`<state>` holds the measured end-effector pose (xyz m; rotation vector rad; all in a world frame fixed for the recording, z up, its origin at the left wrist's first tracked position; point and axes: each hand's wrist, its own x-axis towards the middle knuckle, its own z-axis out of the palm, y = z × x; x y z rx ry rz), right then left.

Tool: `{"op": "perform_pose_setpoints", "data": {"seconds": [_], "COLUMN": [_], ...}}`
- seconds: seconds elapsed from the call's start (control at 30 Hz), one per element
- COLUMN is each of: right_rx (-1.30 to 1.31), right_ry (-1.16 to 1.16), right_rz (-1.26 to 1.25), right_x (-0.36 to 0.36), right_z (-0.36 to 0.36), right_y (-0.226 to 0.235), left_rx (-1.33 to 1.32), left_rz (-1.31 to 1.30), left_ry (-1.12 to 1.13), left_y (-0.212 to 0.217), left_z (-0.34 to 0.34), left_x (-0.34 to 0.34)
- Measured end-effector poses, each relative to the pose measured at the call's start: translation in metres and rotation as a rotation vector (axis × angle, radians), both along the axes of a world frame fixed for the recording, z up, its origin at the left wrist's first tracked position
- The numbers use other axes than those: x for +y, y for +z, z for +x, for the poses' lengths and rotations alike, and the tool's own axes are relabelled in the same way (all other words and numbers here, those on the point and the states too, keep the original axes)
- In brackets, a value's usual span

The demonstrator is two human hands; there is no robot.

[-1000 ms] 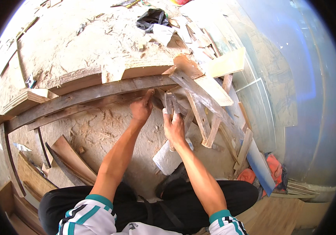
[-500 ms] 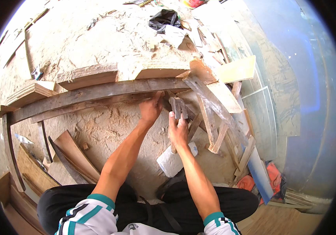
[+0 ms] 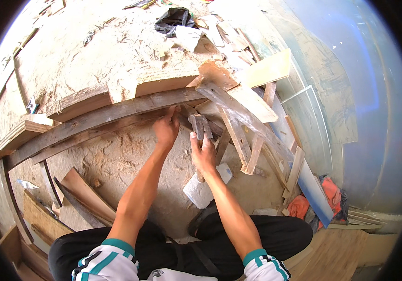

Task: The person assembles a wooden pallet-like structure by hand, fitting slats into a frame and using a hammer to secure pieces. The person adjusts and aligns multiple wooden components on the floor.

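Note:
My right hand (image 3: 204, 157) is wrapped round a claw hammer (image 3: 200, 125), its forked head up and its wooden handle running down below my palm. Close on its left, my left hand (image 3: 166, 129) has its fingers closed against the lower rail (image 3: 102, 131) of a wooden frame. Whatever those fingertips pinch is hidden. A long dark upper rail (image 3: 98, 117) curves across the view just beyond them. At its right end, a rough diagonal bar (image 3: 245, 114) crosses over slanted braces (image 3: 234, 136).
Beneath my right hand lies a whitish block (image 3: 205, 189). Curved boards (image 3: 88, 192) lean at the left. Plywood-edged pieces (image 3: 81, 103) rest beyond the frame, near a black plastic bag (image 3: 174, 21). Orange cloth (image 3: 299, 206) and a blue-white strip (image 3: 315, 196) lie at right.
The whole scene has shifted a little left in the view as my head moved. Both hands keep their places at the frame, and the hammer stays in my right hand.

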<state>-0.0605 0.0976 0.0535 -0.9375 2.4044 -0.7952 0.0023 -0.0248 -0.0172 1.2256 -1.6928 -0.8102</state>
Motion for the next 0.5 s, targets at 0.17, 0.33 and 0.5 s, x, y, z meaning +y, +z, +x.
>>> {"op": "perform_pose_setpoints", "data": {"seconds": [0.17,0.33,0.5], "right_rx": [0.045,0.103,0.16], "right_ry": [0.067,0.163,0.235], "right_rz": [-0.105,-0.274,-0.358], "right_x": [-0.016,-0.03,-0.039], "right_z": [0.015,0.019,0.027], "right_y": [0.041,0.045,0.042], "left_rx": [-0.009,-0.01,-0.02], "left_rz": [-0.135,-0.079,-0.023], "left_ry": [-0.009,-0.066,-0.094], "left_y": [-0.011,-0.002,-0.008], "left_z": [0.006,0.009,0.012], "left_x": [-0.006,-0.001,-0.002]}}
